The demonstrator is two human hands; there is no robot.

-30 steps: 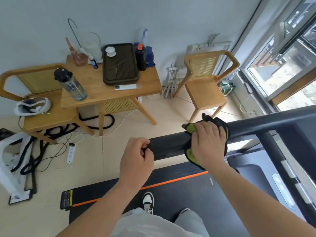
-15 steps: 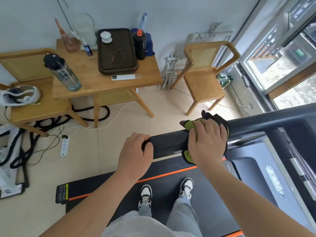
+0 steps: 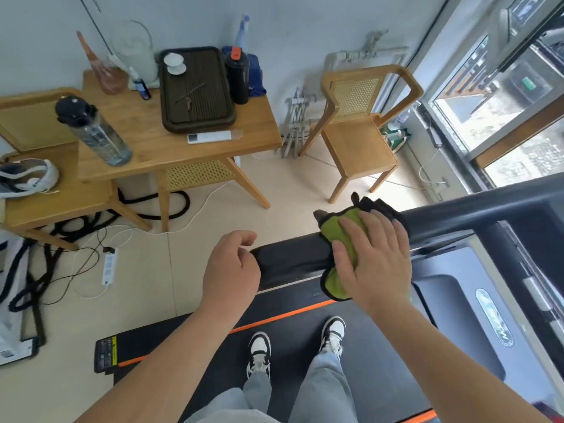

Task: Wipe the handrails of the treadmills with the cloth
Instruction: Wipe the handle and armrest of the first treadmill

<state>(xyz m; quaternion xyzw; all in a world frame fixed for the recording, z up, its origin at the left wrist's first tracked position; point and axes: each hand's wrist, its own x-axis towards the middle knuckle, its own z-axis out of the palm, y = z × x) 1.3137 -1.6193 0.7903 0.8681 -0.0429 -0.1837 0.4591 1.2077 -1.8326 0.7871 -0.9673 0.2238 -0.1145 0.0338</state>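
Note:
The black treadmill handrail [image 3: 290, 261] runs from the centre up to the right [image 3: 476, 213]. A green cloth with a dark edge [image 3: 340, 228] is draped over it. My right hand [image 3: 377, 257] lies flat on the cloth and presses it onto the rail, fingers stretched over the top and thumb along the near side. My left hand [image 3: 232, 267] hovers at the rail's free left end with fingers loosely curled, holding nothing. My two shoes [image 3: 259, 349] stand on the belt below.
A wooden table [image 3: 143, 145] with a bottle, tray and remote stands to the back left. A wooden chair [image 3: 357, 148] is beyond the rail. A power strip [image 3: 109, 265] and cables lie on the floor. The treadmill console [image 3: 494, 319] and a window are at the right.
My left hand has let go of the rail's end and its fingers have opened. My right hand has flattened on the cloth at about the same spot on the rail.

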